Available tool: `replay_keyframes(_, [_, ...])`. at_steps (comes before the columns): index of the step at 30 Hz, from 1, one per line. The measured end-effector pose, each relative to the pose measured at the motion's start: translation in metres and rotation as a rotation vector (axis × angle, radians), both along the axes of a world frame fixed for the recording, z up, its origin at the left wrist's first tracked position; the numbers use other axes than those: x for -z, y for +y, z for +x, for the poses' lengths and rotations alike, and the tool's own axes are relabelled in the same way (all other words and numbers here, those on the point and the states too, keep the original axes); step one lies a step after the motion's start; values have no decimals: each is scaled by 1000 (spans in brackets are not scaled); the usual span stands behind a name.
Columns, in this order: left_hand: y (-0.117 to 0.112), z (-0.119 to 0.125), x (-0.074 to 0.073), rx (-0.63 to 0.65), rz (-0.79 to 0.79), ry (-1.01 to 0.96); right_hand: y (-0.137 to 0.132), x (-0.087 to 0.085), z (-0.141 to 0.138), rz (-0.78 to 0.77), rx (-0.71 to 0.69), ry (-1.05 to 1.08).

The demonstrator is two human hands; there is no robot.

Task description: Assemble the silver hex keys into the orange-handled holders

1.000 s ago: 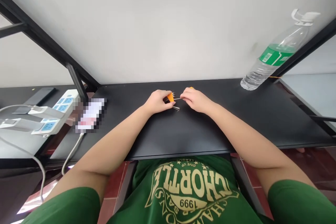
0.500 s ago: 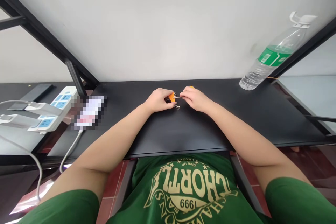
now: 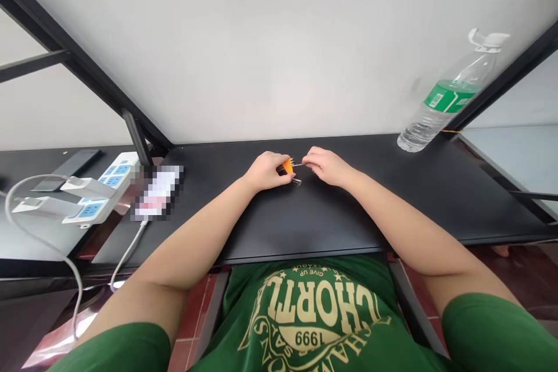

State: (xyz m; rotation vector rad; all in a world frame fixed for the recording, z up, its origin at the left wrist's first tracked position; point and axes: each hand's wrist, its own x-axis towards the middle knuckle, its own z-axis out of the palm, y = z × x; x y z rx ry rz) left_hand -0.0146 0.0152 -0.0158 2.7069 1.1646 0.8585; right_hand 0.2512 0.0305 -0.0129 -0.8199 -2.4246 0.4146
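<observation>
Both my hands rest on the black table (image 3: 392,209), close together near its middle. My left hand (image 3: 265,171) is closed around a small orange clip (image 3: 286,166) with silver wire handles. My right hand (image 3: 326,165) pinches one of those wire handles just to the right of the clip. A second wire handle (image 3: 297,182) pokes out below, touching the table top. Most of the clip is hidden by my fingers.
A clear water bottle (image 3: 449,96) with a green label stands at the back right. At the left lie a white power strip (image 3: 102,189) with plugged-in adapters and cables, and a blurred phone (image 3: 157,192) on a white cable. A white wall backs the table.
The hands have stayed together on the clip with only small finger shifts. The view has drifted slightly, so the scene sits a little lower and to the right.
</observation>
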Motion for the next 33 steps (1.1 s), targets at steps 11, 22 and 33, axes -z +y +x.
replay_keyframes(11, [-1,1,-3,40,-35,8,-4,3,-3,137,-23,-56])
replay_keyframes(22, [1,-5,-11,13,-128,81,-14,4,-22,-147,76,23])
replay_keyframes(33, [3,-7,-9,-18,-158,79,-9,7,-32,-174,104,-232])
